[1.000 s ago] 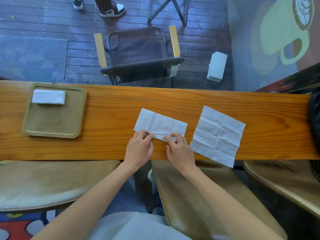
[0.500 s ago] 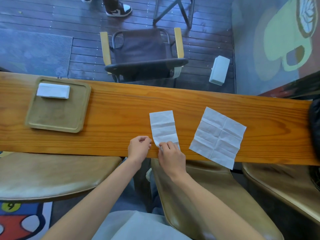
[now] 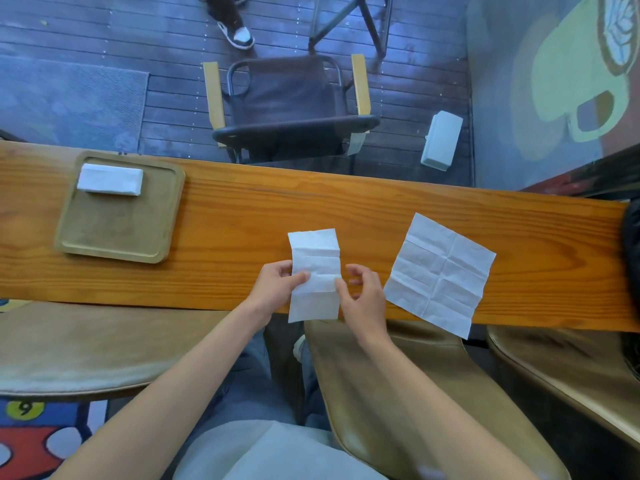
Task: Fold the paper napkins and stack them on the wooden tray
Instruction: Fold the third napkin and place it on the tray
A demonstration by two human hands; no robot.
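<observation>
Since a moment ago you've turned the half-folded napkin [image 3: 315,271] lengthwise and drawn it toward you, so its near end now hangs past the counter [image 3: 346,216] edge. Your left hand [image 3: 277,289] pinches its left side and your right hand [image 3: 363,299] its right, likely readying the next fold. One open napkin [image 3: 440,271] waits just beside. Folded ones [image 3: 110,179] sit on the wooden tray [image 3: 117,233], well apart to the left, with nothing between.

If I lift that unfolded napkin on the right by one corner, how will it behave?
The unfolded napkin is a thin creased sheet, so it will probably droop limply. It looks very light, and its near corner overhangs the counter, so a nudge may slide it off.
</observation>
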